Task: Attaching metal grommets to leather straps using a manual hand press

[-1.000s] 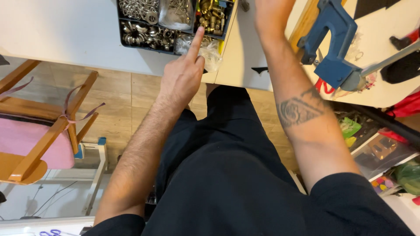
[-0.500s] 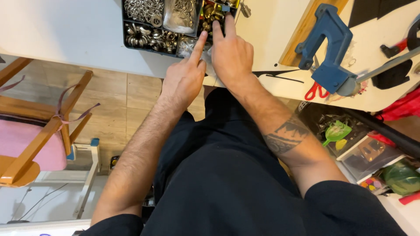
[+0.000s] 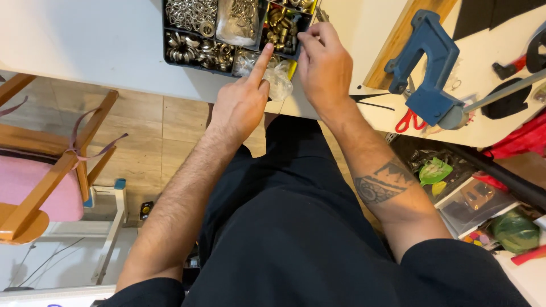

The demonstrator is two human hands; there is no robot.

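Seen from above: left hand [image 3: 242, 105] with index finger stretched out, tip resting at the black compartmented plastic organiser box [image 3: 227, 28] full of silver and brass metal fittings. Right hand [image 3: 325, 65] just beside, fingertips curled at the brass-filled compartment. Crumpled clear plastic bag [image 3: 278, 79] between both hands on the white tabletop [image 3: 85, 51]. Blue metal hand press [image 3: 429, 71] well to the right; pink-cushioned wooden chair [image 3: 40, 182] left.

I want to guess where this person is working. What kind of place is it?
Probably a small craft workshop. A divided box of metal rings and fittings sits on the white table, a blue hand press stands beside it, and red-handled scissors lie nearby.
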